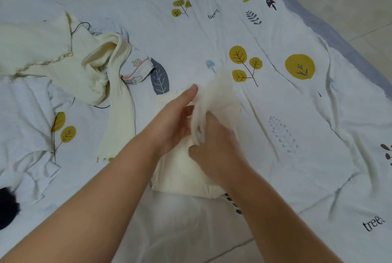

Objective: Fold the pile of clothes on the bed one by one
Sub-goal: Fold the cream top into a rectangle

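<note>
**A:** ok so what's going on with the cream garment (180,175)?

**B:** It's on the bed (297,114), right in front of the person, already folded into a narrow block. Its long axis runs straight away from them, near end towards their body, far end towards the middle of the sheet. The far end is lifted, a blurry flap up in the air that looks to be coming back towards the near end.

**A:** Who's got the flap?

**B:** Right hand (214,146), I think. Its fingers are curled into the cloth at the flap's base, so it's gripping the garment. Left hand (178,118) is flatter, fingers fairly straight, thumb pointing away, lying along the left side of the block, holding it down rather than grabbing. Bit blurry though, so I wouldn't swear to each finger.

**A:** So what does the next bit hang on?

**B:** My guess: the flap sits beyond both hands along that long axis, so it gets laid back over the near half. The right hand is nearer and already has it.

**A:** Rest of the pile?

**B:** Off to the left, well apart: a crumpled cream top (42,50) with a ribbed sleeve (121,103) trailing towards the person, and a small printed piece (137,70) just beside it. None of it folded yet. Floor (350,8) at the far right.
</note>
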Tool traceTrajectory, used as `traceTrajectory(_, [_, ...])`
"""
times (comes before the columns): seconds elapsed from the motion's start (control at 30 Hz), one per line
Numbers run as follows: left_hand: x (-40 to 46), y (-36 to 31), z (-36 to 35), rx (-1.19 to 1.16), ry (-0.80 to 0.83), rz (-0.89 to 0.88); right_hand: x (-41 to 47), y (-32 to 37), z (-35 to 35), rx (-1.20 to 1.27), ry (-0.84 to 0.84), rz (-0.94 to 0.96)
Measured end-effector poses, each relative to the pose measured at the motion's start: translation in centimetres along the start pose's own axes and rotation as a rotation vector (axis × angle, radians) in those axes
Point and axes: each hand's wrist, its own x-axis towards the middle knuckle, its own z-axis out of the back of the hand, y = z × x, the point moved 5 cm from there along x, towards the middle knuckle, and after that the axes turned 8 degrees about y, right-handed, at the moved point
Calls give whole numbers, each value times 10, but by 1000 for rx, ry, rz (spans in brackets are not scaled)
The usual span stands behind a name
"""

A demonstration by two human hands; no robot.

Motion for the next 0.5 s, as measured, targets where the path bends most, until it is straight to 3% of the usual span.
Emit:
traceTrajectory(0.07, [1, 7, 20, 62, -76, 31, 3, 6, -23, 18, 80, 64])
traceTrajectory(0.13, [2, 20, 43, 290, -219, 114, 2, 8, -44, -1, 203, 104])
traceTrajectory(0.2, [0, 22, 52, 459, -323, 116, -3, 5, -49, 9, 219, 118])
traceTrajectory(0.3, [-5, 12, 60, 499, -311, -87, -8, -4, -28, 51, -69, 72])
traceTrajectory(0.37, [-11, 14, 66, 512, -314, -138, -6, -16, -22, -103, -202, 42])
traceTrajectory(0.5, [-17, 53, 76, 1224, -502, 100, -8, -59, -68, -468, 16, -145])
